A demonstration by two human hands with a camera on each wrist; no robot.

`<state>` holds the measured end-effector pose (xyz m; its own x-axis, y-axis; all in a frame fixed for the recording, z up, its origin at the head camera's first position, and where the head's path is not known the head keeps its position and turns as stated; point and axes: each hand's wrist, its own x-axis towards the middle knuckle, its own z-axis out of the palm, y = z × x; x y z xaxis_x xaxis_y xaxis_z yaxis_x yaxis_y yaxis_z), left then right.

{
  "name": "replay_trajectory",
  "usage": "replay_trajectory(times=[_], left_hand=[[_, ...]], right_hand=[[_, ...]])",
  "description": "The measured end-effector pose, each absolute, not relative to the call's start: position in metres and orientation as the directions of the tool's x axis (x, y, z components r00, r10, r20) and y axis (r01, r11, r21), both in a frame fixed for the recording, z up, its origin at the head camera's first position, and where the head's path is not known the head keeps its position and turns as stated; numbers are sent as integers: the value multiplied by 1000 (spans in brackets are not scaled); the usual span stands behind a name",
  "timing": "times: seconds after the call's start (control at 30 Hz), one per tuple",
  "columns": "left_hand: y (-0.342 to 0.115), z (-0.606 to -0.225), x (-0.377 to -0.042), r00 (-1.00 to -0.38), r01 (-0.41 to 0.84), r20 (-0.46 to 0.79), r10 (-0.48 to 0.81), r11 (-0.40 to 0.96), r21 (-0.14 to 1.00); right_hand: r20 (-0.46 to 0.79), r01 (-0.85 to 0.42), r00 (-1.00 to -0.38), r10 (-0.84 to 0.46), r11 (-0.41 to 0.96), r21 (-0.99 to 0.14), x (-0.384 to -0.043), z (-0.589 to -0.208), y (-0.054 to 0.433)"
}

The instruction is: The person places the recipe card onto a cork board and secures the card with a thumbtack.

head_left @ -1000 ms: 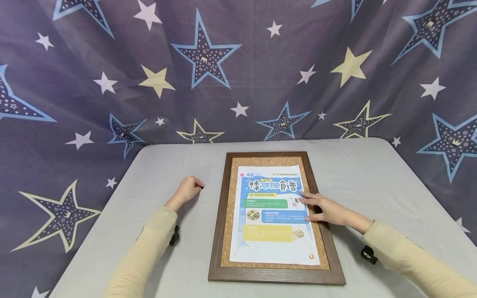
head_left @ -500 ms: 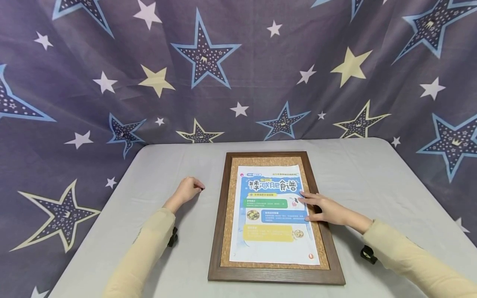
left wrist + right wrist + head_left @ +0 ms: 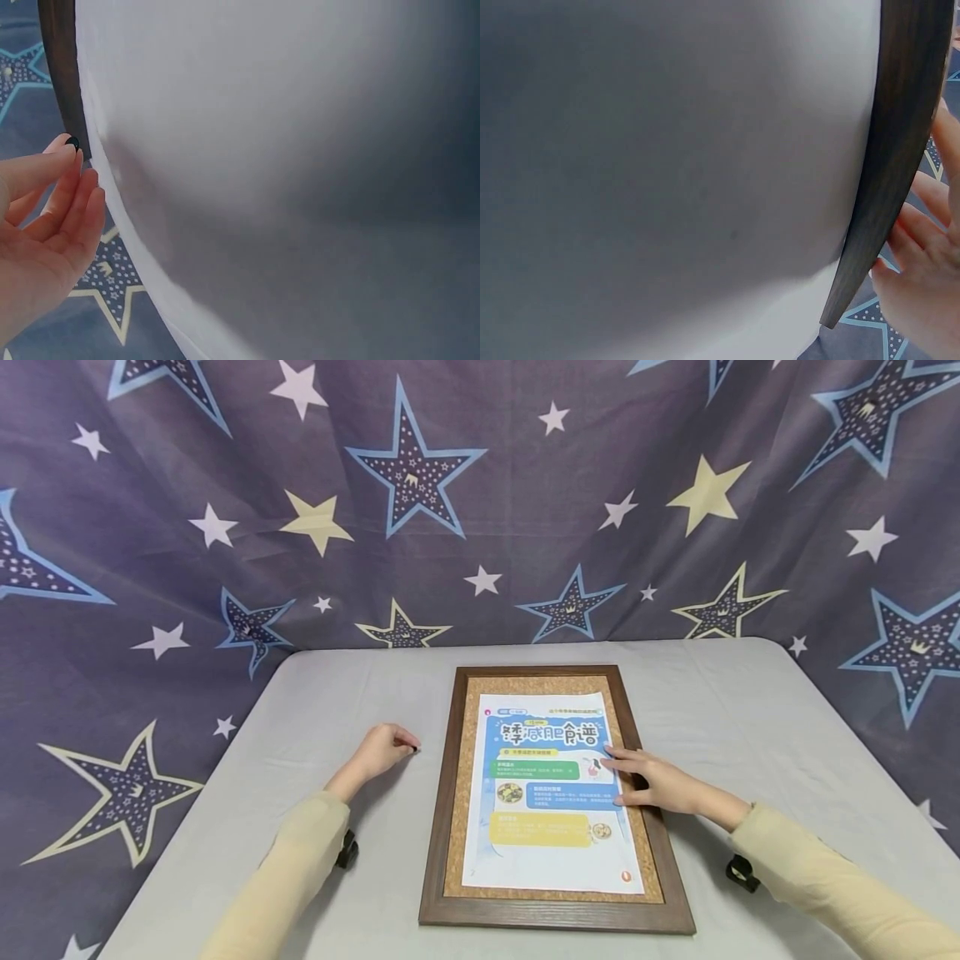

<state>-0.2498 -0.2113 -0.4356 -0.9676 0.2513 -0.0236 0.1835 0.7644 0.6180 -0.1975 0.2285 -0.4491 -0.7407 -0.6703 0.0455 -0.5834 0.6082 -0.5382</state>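
My left hand (image 3: 381,750) is over the table, left of the framed cork board. Between its thumb and fingertips it pinches a small black round piece (image 3: 72,142), possibly a push pin; its far side is hidden by the fingers. A printed paper sheet (image 3: 555,864) with blue, green and yellow blocks lies on the cork board (image 3: 468,710), inside the brown wooden frame (image 3: 555,916). My right hand (image 3: 660,783) reaches across the frame's right side, fingers spread and resting on the sheet's right edge. In the right wrist view, part of the right hand (image 3: 922,262) shows beyond the frame side.
A light grey cloth covers the table (image 3: 750,718). Behind and around it hangs a dark curtain (image 3: 510,468) printed with stars. Black wrist devices (image 3: 742,872) sit under the sleeves.
My left hand has shifted slightly right and nearer to me, closer to the frame, still pinching the small black piece. The right hand, board and sheet stay in place.
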Motion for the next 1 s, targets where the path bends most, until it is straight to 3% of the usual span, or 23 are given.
replay_trajectory(times=[0.77,1.0], left_hand=[[-191,-427,-226,-919,280,-2,393,657,700],[-183,-424,-214,-885,257,-59,462,589,766]], right_hand=[[79,-604,-737,-672,601,-524,-198,-450,229],[64,-596,-740,-670,609,-524,-198,-450,229]])
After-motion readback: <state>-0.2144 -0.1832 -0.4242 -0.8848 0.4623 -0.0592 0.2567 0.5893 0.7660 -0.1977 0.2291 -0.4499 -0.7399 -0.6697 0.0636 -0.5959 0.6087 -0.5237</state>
